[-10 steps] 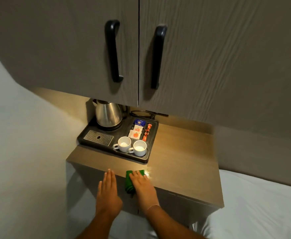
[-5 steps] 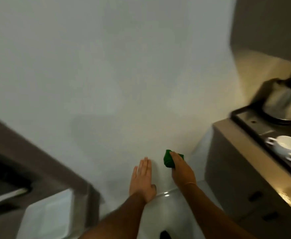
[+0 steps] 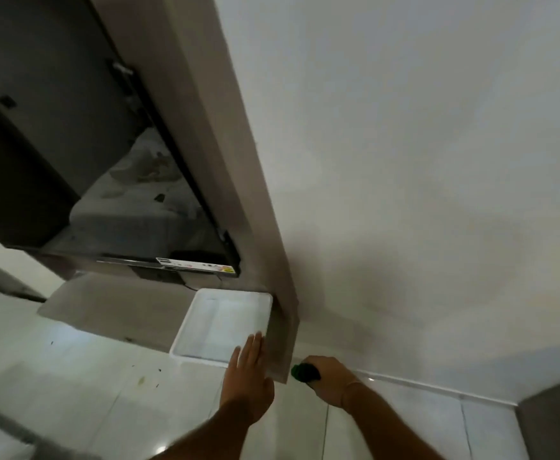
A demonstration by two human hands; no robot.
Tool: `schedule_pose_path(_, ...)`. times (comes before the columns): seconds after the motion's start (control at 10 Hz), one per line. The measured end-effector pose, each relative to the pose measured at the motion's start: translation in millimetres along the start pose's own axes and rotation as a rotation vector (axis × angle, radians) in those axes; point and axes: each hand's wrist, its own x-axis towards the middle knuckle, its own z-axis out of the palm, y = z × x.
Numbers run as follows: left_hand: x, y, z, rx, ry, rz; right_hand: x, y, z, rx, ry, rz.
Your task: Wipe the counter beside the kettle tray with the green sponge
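My right hand (image 3: 330, 380) is closed around the green sponge (image 3: 302, 372), held low in front of the white wall, just right of a grey wall panel's lower end. My left hand (image 3: 248, 376) is flat with fingers together and extended, holding nothing, near the corner of a white tray (image 3: 205, 351). The kettle, its tray and the countertop are out of view; only a grey cabinet corner (image 3: 554, 416) shows at the bottom right.
A wall-mounted TV (image 3: 72, 161) hangs at the left on a grey panel (image 3: 258, 260). Below it, a grey shelf (image 3: 116, 307) carries the white tray. White tiled floor (image 3: 89, 393) lies underneath. The white wall (image 3: 421, 161) fills the right.
The view has swung left, away from the counter and kettle tray toward the TV wall. My right hand still holds the sponge, now off the counter; my left hand has lifted off the counter edge.
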Motion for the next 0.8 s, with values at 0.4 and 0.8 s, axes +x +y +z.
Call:
schedule_pose_path(0.4, 43, -147, 10, -0.163, 0.02, -0.077, 205, -158, 66, -0.143, 0.153, -0.035)
schedule_pose_path(0.8, 48, -171, 32, -0.198, -0.031, 0.084, 201, -130, 110, -0.458, 0.118, -0.134)
